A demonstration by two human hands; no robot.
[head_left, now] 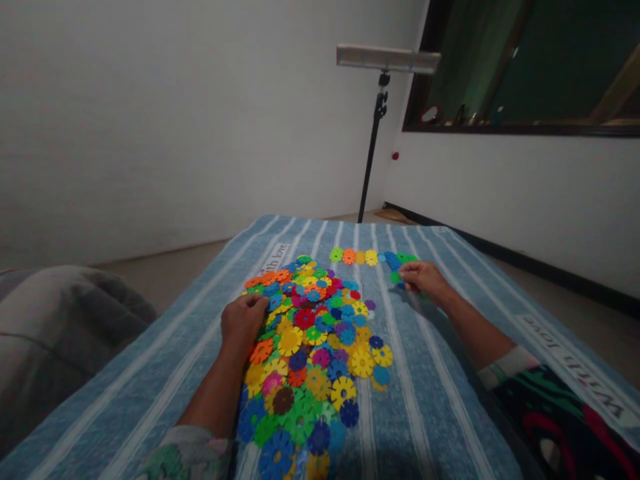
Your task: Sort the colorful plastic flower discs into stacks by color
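Note:
A large heap of colourful plastic flower-shaped discs [305,319] lies down the middle of the striped cloth. My left hand [244,321] rests at the heap's left edge, fingers curled together near a blue disc [275,301]; what they grip, if anything, is hidden. Beyond the heap, to the right, my right hand [424,277] pinches a green flower-shaped disc [395,277] just in front of a row of discs. That row includes an orange disc [349,257], a yellow disc [371,257] and blue discs [393,260], with green ones at its right end.
The blue cloth with white stripes [190,360] covers the table. Behind the table stands a lamp panel [387,59] on a black pole [370,157]. Grey fabric [65,347] bulges at the left, and a dark window [530,67] is in the right wall.

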